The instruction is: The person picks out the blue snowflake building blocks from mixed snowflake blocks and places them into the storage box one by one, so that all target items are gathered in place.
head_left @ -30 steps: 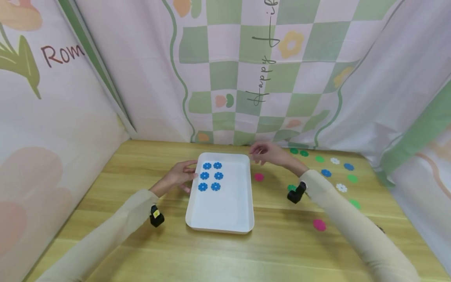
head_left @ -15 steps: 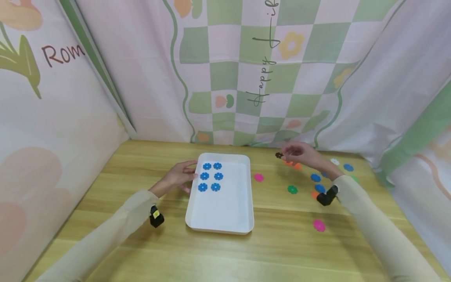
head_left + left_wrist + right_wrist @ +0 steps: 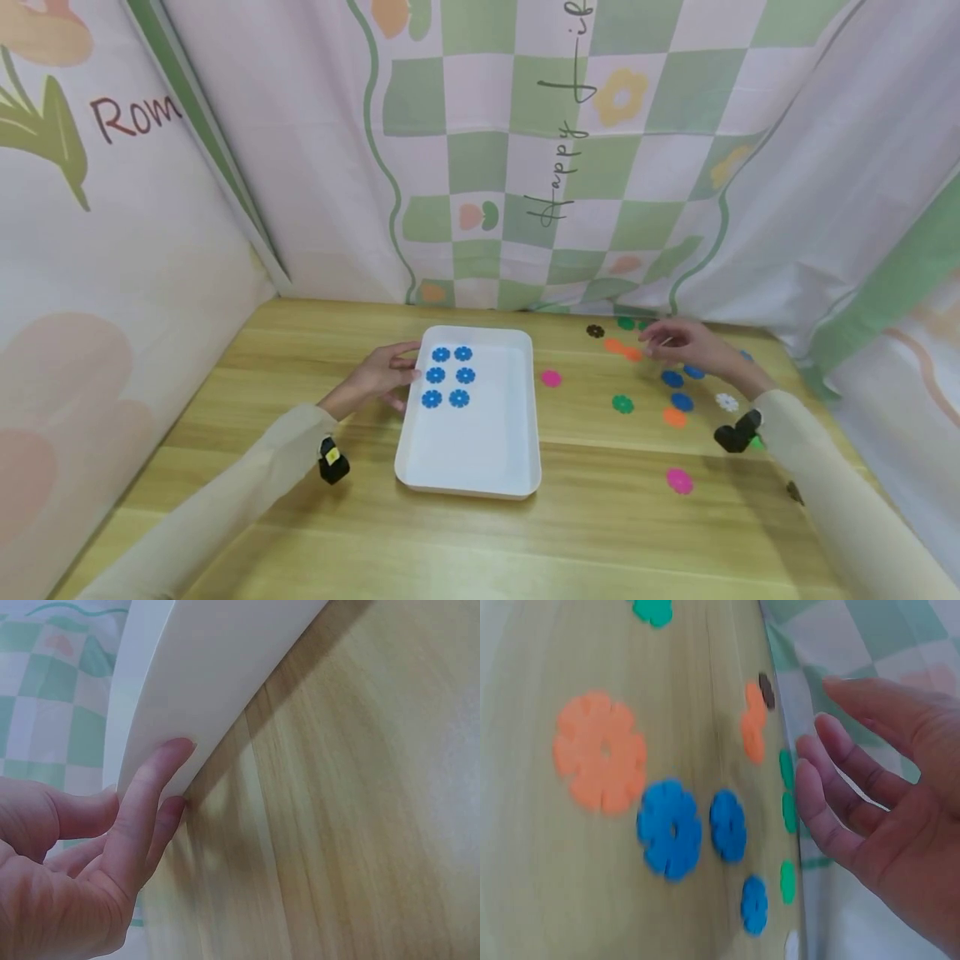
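Note:
My left hand [image 3: 378, 372] is at the left side of a white tray [image 3: 495, 450]. In the left wrist view, its thumb [image 3: 90, 814] meets the rim while fingers lie along the outer wall. Several blue flower-shaped discs [image 3: 459, 398] lie in two columns in the tray's upper left. My right hand [image 3: 686, 346] hovers over the table's far right, its fingers loosely bent and apart from the thumb, with nothing between them. Near its fingertips are two orange discs [image 3: 615, 345], a brown disc [image 3: 596, 331] and a green disc [image 3: 626, 322].
Loose discs lie right of the tray: pink [image 3: 551, 378], green [image 3: 622, 404], blue [image 3: 682, 402], orange [image 3: 674, 417], white [image 3: 727, 402] and another pink disc [image 3: 680, 481]. A brown disc [image 3: 795, 492] is beside the right sleeve. A patterned curtain [image 3: 480, 167] stands behind the wooden table.
My right hand has moved from the tray's far right corner rightward over the scattered discs, uncovering the brown and orange ones. The left hand, tray and blue discs in it stay put.

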Demonstrator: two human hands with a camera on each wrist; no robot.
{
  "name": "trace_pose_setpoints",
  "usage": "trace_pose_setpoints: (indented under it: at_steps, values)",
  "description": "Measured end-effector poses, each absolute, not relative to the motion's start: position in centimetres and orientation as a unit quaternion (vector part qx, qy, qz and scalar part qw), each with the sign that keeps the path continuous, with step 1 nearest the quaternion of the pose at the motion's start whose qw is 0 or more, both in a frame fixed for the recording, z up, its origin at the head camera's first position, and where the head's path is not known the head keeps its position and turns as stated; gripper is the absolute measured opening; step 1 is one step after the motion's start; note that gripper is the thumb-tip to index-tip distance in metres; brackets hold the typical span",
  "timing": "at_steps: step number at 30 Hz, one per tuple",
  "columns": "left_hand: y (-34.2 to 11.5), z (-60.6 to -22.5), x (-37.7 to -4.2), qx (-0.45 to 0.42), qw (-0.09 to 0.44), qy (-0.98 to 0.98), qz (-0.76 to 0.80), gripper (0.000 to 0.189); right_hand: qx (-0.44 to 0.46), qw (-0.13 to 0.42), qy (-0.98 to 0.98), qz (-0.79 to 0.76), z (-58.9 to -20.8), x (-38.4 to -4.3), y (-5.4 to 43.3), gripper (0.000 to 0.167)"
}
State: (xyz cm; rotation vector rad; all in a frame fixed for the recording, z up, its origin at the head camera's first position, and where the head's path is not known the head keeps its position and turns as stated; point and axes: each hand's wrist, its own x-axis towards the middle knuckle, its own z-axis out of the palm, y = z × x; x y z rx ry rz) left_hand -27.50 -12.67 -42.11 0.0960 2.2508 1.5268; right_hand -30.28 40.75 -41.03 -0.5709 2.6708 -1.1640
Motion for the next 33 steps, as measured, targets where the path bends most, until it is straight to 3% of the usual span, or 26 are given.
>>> trace_pose_setpoints:
  at_steps: [5, 24, 33]
  values:
    - [-12.6, -42.2, -27.6, 0.034, 0.209, 0.809, 0.549, 0.062, -0.185, 0.077, 0.908, -0.367, -41.3, -29.6, 42.6, 0.03]
    - [-12.7, -42.5, -27.6, 0.03, 0.213, 0.809, 0.547, 0.062, -0.145, 0.158, 0.908, -0.361, -44.8, -28.5, 47.0, 0.045]
    - [-12.9, -42.6, -27.6, 0.036, 0.208, 0.807, 0.552, 0.062, -0.16, 0.106, 0.912, -0.363, -45.7, -28.0, 46.3, 0.034]
